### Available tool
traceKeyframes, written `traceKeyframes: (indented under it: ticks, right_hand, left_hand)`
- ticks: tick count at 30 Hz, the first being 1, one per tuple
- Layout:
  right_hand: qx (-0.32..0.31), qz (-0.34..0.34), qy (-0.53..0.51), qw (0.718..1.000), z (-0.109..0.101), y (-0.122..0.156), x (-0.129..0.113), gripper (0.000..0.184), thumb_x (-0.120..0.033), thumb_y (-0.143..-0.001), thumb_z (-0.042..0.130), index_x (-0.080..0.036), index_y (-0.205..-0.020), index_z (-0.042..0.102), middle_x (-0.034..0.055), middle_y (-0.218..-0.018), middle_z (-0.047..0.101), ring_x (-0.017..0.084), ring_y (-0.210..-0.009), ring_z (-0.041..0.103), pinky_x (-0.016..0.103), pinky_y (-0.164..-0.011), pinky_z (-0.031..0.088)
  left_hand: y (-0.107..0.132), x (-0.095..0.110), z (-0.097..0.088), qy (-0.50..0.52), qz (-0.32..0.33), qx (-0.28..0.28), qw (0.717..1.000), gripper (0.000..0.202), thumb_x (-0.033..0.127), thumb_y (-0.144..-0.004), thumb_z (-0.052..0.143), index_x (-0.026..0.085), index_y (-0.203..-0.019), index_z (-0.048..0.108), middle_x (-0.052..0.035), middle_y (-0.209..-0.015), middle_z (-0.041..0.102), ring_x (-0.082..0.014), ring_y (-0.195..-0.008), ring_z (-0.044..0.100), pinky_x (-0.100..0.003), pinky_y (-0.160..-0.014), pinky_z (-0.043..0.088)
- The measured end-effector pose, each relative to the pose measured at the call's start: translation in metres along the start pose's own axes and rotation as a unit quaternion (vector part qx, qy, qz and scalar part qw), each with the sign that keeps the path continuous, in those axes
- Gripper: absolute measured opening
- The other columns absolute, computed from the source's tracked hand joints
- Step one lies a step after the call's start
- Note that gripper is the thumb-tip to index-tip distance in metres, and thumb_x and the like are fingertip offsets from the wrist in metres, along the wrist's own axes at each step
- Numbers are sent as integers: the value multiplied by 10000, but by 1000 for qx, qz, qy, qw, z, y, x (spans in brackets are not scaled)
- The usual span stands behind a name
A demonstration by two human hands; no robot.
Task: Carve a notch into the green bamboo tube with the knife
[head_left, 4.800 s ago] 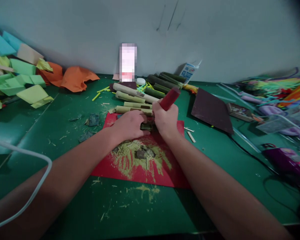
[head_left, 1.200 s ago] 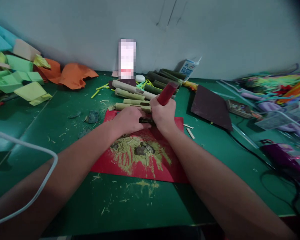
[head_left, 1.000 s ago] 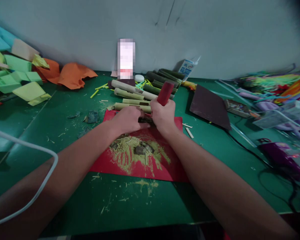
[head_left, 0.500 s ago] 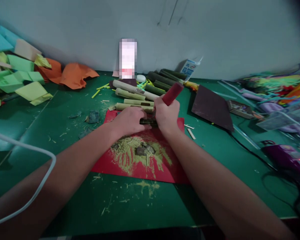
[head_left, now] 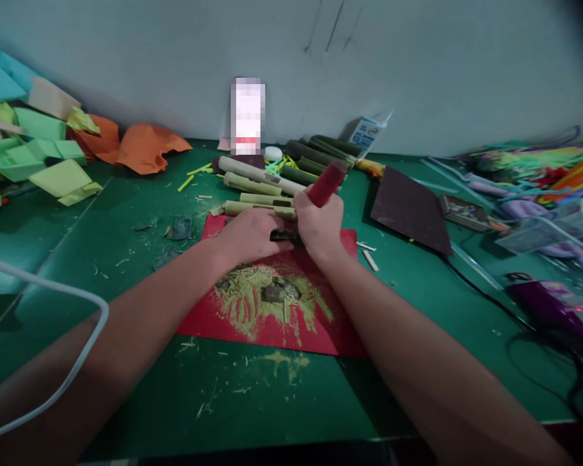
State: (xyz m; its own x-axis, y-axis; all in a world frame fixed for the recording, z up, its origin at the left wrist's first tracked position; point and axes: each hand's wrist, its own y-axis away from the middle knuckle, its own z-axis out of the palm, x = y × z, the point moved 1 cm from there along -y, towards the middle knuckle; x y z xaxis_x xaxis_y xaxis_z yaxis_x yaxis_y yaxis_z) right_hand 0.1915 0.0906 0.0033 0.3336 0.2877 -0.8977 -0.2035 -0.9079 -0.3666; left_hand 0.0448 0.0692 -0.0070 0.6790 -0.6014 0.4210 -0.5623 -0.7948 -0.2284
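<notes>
My right hand [head_left: 319,223] is wrapped round the thick red handle of a tool [head_left: 328,184]; its working end is hidden below my fist. The handle leans up and to the right. Close by on the left, my left hand [head_left: 252,234] grips a dark piece of bamboo [head_left: 285,237], with the fingers curled over it. The bamboo lies over a red mat [head_left: 201,317], and the tool's hidden end is near its right part. Pale shavings and dust [head_left: 245,294] are spread on the mat in front of my hands, with a dark chip [head_left: 278,291] among them.
Behind my hands lie several pale bamboo tubes [head_left: 252,183] and dark green ones [head_left: 315,155]. A blurred phone [head_left: 248,116] leans on the wall. Folded papers [head_left: 39,152] crowd the left; a dark board [head_left: 411,210] and purple case [head_left: 558,314] lie right. A white cable [head_left: 85,294] crosses my left forearm.
My right hand and the red handle have shifted slightly to the left, toward my left hand. The left hand keeps its hold on the bamboo in nearly the same place.
</notes>
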Motion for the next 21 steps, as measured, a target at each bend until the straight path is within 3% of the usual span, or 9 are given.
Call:
traceKeyframes:
  ticks: [6, 12, 21]
  right_hand:
    - [-11, 42, -25, 999, 2, -1, 2, 277, -229, -717, 601, -253, -559, 375, -65, -522, 362, 97, -509, 342, 280, -477, 300]
    - [39, 40, -54, 997, -1, -2, 6, 224, -272, -743, 575, -251, -585, 418, -60, -541, 415, 108, -523, 390, 291, -512, 351]
    - [8, 24, -2, 1000, -1, -3, 4, 260, -253, -759, 586, -244, -565, 413, -50, -540, 422, 118, -561, 422, 298, -549, 371]
  left_hand:
    - [-1, -2, -1, 1, -2, -4, 1000, 250, 402, -902, 701, 197, -1018, 784, -89, -1052, 769, -265, -1033, 702, -401, -952, 537]
    - [-1, 1, -3, -47, -13, -25, 999, 353, 455, -909, 692, 160, -1079, 786, -117, -1068, 753, -295, -1043, 693, -429, -928, 527]
    - [1, 1, -2, -17, -9, -3, 1000, 267, 406, -890, 718, 174, -1005, 782, -103, -1072, 761, -274, -1050, 694, -412, -971, 530]
